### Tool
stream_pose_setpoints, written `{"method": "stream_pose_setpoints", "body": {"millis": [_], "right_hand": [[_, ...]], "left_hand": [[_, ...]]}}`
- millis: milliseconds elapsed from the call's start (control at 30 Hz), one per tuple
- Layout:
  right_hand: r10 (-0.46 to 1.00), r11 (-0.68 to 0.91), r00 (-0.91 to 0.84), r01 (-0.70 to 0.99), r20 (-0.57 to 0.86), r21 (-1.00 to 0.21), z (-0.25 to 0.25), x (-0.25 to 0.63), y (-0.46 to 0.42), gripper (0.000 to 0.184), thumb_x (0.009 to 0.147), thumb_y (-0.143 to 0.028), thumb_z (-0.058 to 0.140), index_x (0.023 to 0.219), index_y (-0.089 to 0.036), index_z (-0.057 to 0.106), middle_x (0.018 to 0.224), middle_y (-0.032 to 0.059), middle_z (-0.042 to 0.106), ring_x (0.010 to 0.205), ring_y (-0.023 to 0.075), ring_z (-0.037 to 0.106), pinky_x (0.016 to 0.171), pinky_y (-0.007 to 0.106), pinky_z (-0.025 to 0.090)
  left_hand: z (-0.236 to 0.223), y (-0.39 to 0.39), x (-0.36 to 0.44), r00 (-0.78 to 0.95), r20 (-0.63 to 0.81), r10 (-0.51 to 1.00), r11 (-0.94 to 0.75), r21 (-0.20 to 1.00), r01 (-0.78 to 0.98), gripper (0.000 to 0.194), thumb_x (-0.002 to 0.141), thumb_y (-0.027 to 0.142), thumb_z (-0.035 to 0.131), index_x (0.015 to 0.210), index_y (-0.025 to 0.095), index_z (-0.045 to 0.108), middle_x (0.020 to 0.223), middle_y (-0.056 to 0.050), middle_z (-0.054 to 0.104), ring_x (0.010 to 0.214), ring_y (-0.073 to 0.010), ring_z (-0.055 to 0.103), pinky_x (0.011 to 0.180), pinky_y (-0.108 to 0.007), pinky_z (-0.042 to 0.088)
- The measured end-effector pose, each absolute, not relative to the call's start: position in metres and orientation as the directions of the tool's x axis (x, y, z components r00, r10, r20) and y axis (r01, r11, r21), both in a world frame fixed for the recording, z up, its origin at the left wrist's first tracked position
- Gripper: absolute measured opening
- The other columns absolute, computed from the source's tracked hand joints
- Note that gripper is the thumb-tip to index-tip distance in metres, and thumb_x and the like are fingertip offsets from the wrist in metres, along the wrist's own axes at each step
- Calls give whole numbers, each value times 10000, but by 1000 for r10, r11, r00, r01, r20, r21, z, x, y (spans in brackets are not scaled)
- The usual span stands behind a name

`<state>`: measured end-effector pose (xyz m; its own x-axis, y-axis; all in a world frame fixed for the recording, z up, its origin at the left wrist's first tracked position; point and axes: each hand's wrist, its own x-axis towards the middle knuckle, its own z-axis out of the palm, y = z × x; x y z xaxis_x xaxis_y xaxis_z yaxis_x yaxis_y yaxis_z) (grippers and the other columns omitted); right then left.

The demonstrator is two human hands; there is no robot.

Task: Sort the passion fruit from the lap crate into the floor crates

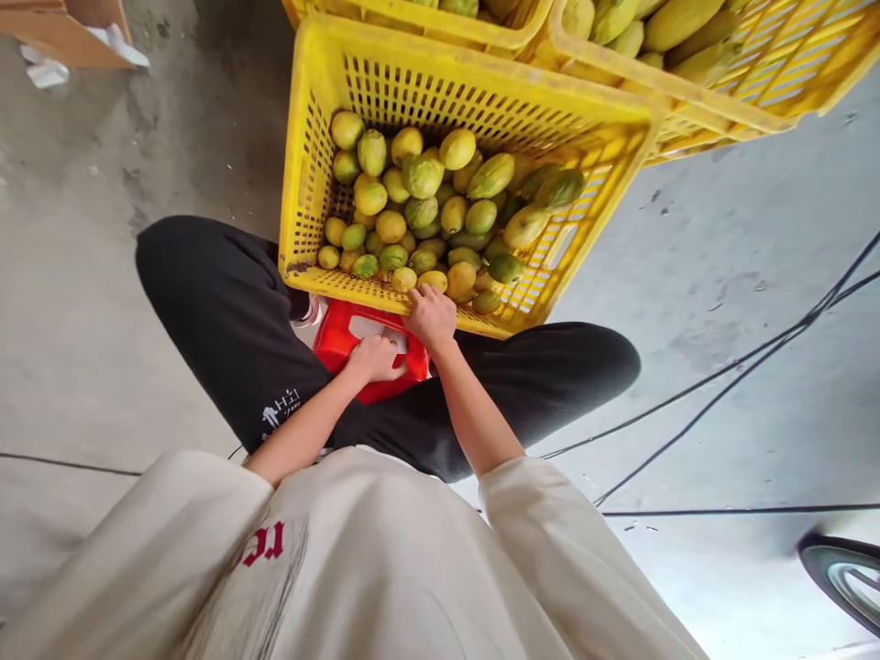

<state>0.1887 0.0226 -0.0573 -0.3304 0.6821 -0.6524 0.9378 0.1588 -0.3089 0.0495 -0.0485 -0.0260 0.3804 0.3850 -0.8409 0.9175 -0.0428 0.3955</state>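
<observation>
In front of me a yellow plastic crate (474, 78) holds many small oval yellow-green fruits (421, 176), some round and some longer. My right hand (432, 316) lies at the crate's near rim, fingers bent over it and close to a yellow fruit (433, 281). Between my knees is a red plastic container (336, 335) with white showing inside its opening. Over that opening is my left hand (378, 359), its fingers curled downward and mostly hidden, thumb toward the right. What it holds, if anything, I cannot make out.
Two more yellow crates stand behind, the right one (687, 87) with longer fruits (680, 23). Black cables (749, 344) cross the concrete floor on the right. A cardboard box (69, 32) is at upper left, and a wheel (842, 577) at lower right.
</observation>
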Motion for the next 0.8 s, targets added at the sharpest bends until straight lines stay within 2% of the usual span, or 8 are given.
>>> {"method": "stream_pose_setpoints", "body": {"millis": [133,367,467,567,633,700,733,800], "right_hand": [[686,139,-313,942,-656,-304,-56,187,27,334,1023,-207,684,1319,-96,789,1341,224,752,1278,354,679,1002,372,507],[669,154,-317,944,-672,-292,-53,185,31,397,1052,-286,709,1406,-117,768,1388,201,756,1289,344,719,992,350,543],[655,174,-362,927,-663,-333,-51,187,35,438,1061,-374,748,1419,-123,778,1415,200,752,1314,346,716,1005,344,545],[640,185,-453,875,-620,-448,-53,189,41,473,1102,-457,709,1420,-115,784,1394,201,765,1305,352,717,1017,358,537],[658,134,-499,815,-565,-563,-57,189,44,456,1147,-431,625,1427,-101,766,1303,177,797,1218,321,745,1002,352,534],[710,30,-467,768,-527,-640,-62,184,46,447,1187,-388,522,1450,-96,735,1230,151,810,1133,285,762,985,339,537],[737,-23,-419,768,-530,-640,-64,181,48,447,1195,-370,490,1458,-94,724,1241,153,806,1141,283,760,993,341,538],[754,-113,-292,825,-589,-553,-70,174,51,436,1181,-330,499,1464,-77,712,1352,197,772,1247,313,733,1045,365,535]], "left_hand": [[-26,-50,49,373,-806,459,-24,408,913,557,1107,429,576,1410,-3,755,1332,-323,777,1303,-474,751,1068,-522,605],[-23,-49,48,334,-801,497,-43,362,931,398,1097,298,572,1364,107,798,1332,-225,805,1276,-403,782,1057,-482,623],[-22,-48,48,314,-799,513,-46,339,940,390,1099,275,555,1355,123,806,1327,-213,811,1277,-382,789,1064,-473,628],[-22,-48,48,287,-804,520,-40,313,949,397,1103,281,548,1346,105,807,1323,-223,816,1266,-391,797,1072,-485,629],[-22,-48,49,278,-807,521,-37,304,952,400,1105,293,551,1367,122,801,1330,-208,821,1261,-385,802,1072,-479,631],[-22,-48,49,274,-809,520,-34,301,953,400,1107,302,554,1383,143,797,1344,-188,824,1258,-372,807,1068,-458,634],[-22,-47,49,272,-810,519,-33,300,954,400,1108,305,555,1379,143,799,1348,-186,823,1259,-368,808,1065,-448,636],[-21,-47,48,272,-814,514,-32,299,954,398,1106,311,561,1358,125,806,1344,-192,822,1264,-369,807,1062,-436,638]]}}
